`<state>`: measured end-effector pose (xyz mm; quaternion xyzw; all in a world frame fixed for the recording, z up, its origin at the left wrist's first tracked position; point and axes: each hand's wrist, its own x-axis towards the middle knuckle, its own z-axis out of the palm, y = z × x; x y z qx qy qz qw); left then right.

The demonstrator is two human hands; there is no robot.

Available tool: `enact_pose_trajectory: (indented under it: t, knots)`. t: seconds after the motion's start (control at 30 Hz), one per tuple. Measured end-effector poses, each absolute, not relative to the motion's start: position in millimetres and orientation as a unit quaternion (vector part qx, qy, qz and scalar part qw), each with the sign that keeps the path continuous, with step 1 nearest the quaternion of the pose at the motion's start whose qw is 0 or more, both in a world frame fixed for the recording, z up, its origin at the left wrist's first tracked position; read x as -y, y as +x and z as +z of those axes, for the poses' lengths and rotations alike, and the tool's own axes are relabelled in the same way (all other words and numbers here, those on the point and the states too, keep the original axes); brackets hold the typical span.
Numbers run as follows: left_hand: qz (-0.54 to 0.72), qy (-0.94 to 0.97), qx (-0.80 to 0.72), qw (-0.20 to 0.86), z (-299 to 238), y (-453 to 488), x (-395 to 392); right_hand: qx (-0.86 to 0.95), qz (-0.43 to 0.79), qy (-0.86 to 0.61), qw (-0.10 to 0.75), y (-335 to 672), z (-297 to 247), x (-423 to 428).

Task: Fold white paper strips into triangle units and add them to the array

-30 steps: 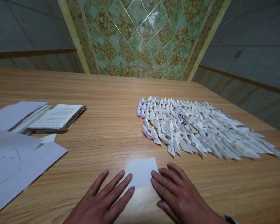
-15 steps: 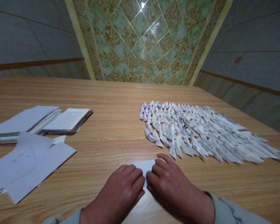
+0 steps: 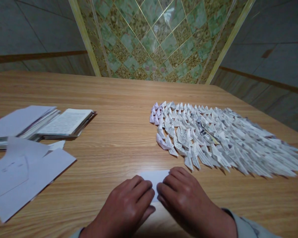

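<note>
Between my two hands is a small piece of white paper (image 3: 155,180), lying low over the table near its front. My left hand (image 3: 130,201) grips its left side with curled fingers, the thumb below. My right hand (image 3: 183,195) is closed on its right side, fingers bent over the paper. Both hands hide the ends of the paper, so its full outline and any folds cannot be made out. Just beyond my right hand, many small folded paper boats (image 3: 196,132) stand in close rows, mostly printed white paper, with a few lilac ones at the left end.
Loose white sheets (image 3: 39,178) lie at the left on the wooden table (image 3: 119,132). Behind them are a stack of paper (image 3: 20,120) and a printed pad or book (image 3: 68,122). A green tiled wall panel (image 3: 151,43) rises past the table's far edge.
The view has tilted slightly, shifting the table's contents. My right hand's raised fingers have come down onto the paper. My left hand stays on the paper's left side.
</note>
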<state>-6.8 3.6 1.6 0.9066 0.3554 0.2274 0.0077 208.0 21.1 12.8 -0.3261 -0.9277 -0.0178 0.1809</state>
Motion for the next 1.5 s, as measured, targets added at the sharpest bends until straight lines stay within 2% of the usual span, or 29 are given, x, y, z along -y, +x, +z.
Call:
enact_pose_trajectory:
  t: [0.2,0.37,0.6,0.97,1.03,1.13,1.3,1.4,1.5]
  knots:
    - [0.302,0.89,-0.338,-0.047,-3,-5,-5,0.918,0.029,-0.352,0.179,208,20,-20]
    - [0.31,0.883,-0.35,-0.042,0,-8,-6,0.919,0.047,-0.35,0.175,208,18,-19]
    - [0.31,0.887,-0.34,-0.033,6,-5,-5,0.91,-0.024,-0.297,0.289,198,10,-22]
    - [0.357,0.869,-0.34,0.049,10,-19,-12,0.898,0.02,-0.298,0.323,213,34,-28]
    - [0.365,0.858,-0.35,0.089,12,-20,-13,0.893,0.05,-0.304,0.329,218,36,-29]
    - [0.386,0.801,-0.402,0.222,17,-19,-13,0.857,0.114,-0.336,0.374,225,43,-32]
    - [0.406,0.637,-0.476,0.45,16,-17,-9,0.708,0.329,-0.438,0.446,228,47,-32]
    - [0.414,0.588,-0.46,0.521,10,-15,-6,0.678,0.432,-0.414,0.426,220,41,-28]
    - [0.404,0.616,-0.438,0.515,8,-13,-4,0.691,0.433,-0.402,0.417,210,38,-25]
